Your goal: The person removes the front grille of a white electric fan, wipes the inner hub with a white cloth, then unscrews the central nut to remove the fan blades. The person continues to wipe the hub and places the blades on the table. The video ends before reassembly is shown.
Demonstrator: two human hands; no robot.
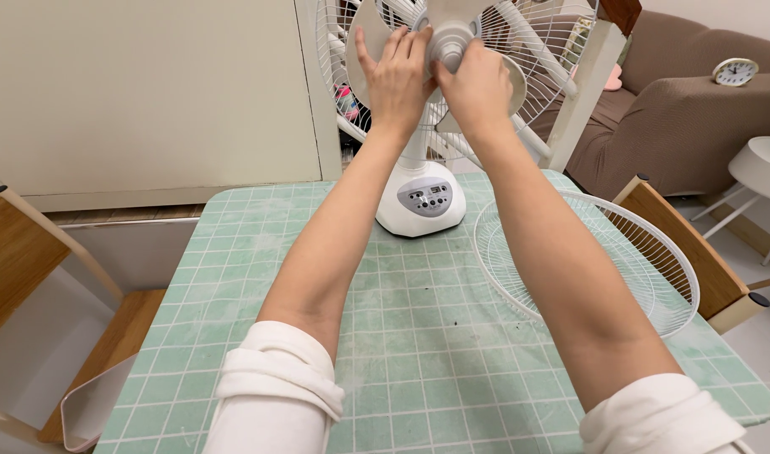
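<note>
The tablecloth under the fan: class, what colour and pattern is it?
The tablecloth is pale green with a grid of thin white lines, clearest in the head view.

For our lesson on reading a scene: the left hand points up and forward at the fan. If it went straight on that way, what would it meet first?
The left hand already lies on a fan blade; behind that comes the rear grille, though depth is unclear.

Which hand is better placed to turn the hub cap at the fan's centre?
Probably the right hand: its fingers close around the hub cap, while the left hand lies flat on the fan blade beside it, bracing.
</note>
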